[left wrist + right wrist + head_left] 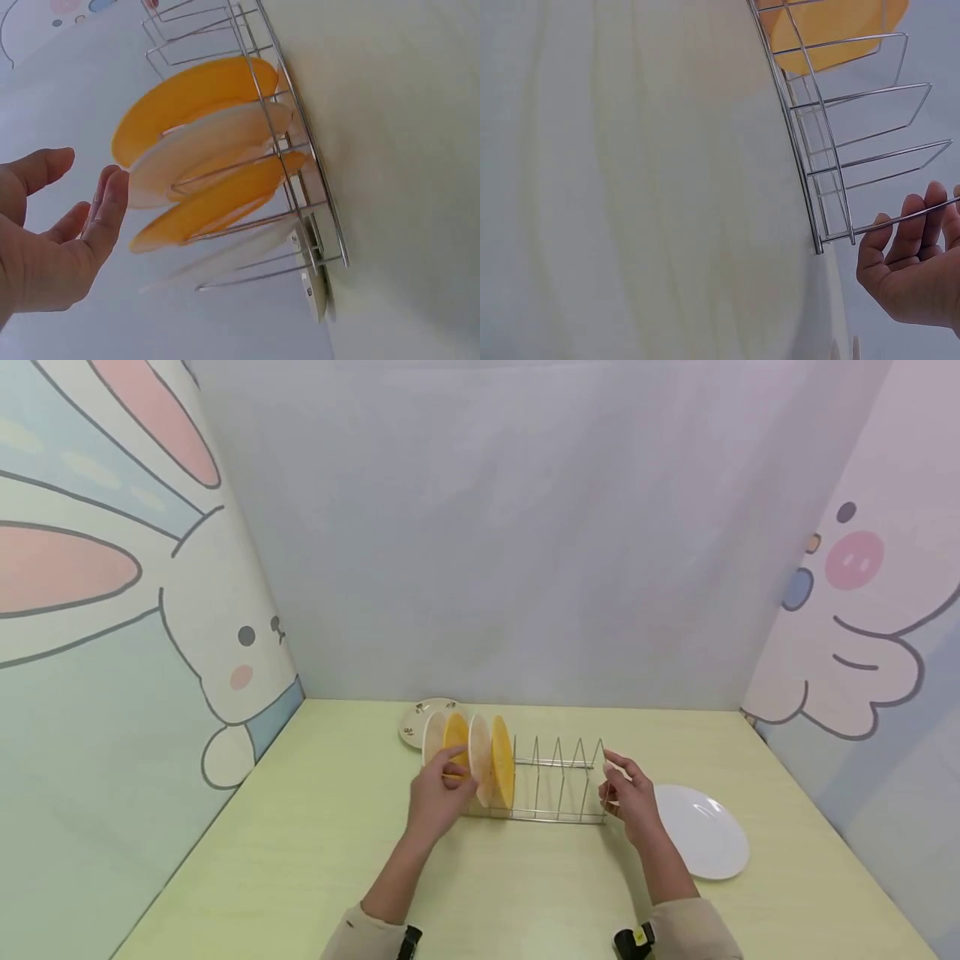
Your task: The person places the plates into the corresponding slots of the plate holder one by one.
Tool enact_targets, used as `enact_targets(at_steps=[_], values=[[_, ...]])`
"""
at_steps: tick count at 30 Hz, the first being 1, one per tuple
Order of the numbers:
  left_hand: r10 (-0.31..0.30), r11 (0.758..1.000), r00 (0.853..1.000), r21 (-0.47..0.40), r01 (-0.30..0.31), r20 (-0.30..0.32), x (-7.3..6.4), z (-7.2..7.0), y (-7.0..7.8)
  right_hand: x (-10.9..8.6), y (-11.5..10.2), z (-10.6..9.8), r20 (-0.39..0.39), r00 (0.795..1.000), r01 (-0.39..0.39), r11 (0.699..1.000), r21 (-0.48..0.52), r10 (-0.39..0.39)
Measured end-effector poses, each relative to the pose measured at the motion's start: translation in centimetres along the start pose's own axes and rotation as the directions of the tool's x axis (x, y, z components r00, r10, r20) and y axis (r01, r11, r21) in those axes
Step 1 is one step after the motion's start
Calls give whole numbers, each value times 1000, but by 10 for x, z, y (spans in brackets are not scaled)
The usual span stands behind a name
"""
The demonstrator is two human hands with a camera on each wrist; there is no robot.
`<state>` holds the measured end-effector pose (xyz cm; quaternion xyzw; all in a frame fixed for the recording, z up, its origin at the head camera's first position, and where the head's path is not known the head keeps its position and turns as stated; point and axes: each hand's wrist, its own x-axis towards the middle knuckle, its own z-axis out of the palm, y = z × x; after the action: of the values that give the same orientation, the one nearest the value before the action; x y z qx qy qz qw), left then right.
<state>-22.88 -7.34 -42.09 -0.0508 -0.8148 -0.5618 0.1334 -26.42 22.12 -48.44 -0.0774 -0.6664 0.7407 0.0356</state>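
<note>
A wire dish rack (558, 816) stands on the table with two white plates (480, 760) and two yellow plates (503, 764) upright in its left slots, colours alternating. My left hand (442, 797) is at the near side of these plates. In the left wrist view, the left hand (60, 232) has its thumb and fingers apart with nothing between them, fingertips close to a white plate's (210, 146) edge; whether they touch it I cannot tell. My right hand (632, 797) holds the rack's right end wire, and in the right wrist view its fingers (907, 240) curl around that wire.
A white plate (701, 833) lies flat on the table, right of the rack. Behind the rack's left end is a patterned plate (414, 724). A grey backdrop (480, 543) and cartoon-printed side walls (225, 693) border the pale yellow table (525, 893).
</note>
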Motion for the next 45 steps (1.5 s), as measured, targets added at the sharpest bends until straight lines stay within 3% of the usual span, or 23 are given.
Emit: enact_targets(at_steps=[9, 16, 25, 30, 34, 41, 45], values=[[-13, 999, 990, 29, 17, -142, 23, -40, -14, 0, -2, 1, -11, 1000, 8, 1000, -7, -8], [-63, 997, 973, 40, 73, -221, 47, -52, -43, 0, -2, 1, -9, 1000, 5, 1000, -2, -5], [-174, 981, 967, 55, 187, -185, 95, -45, -102, 6, -3, 0, -5, 999, 31, 999, -10, -32], [-307, 947, 934, 41, 319, -181, 117, -46, -126, 7, -4, 3, 0, 999, 34, 999, -11, -34], [-375, 925, 915, 2, 379, -152, 129, -48, -140, 8, -2, 3, -9, 999, 33, 999, -5, -33], [-410, 911, 905, -6, 412, -114, 137, -46, -153, 6, 2, 0, -19, 1000, 13, 1000, 5, -13], [-449, 893, 890, -94, 441, -83, 142, -44, -156, 4, 3, 0, -17, 1000, 13, 1000, 3, -13]])
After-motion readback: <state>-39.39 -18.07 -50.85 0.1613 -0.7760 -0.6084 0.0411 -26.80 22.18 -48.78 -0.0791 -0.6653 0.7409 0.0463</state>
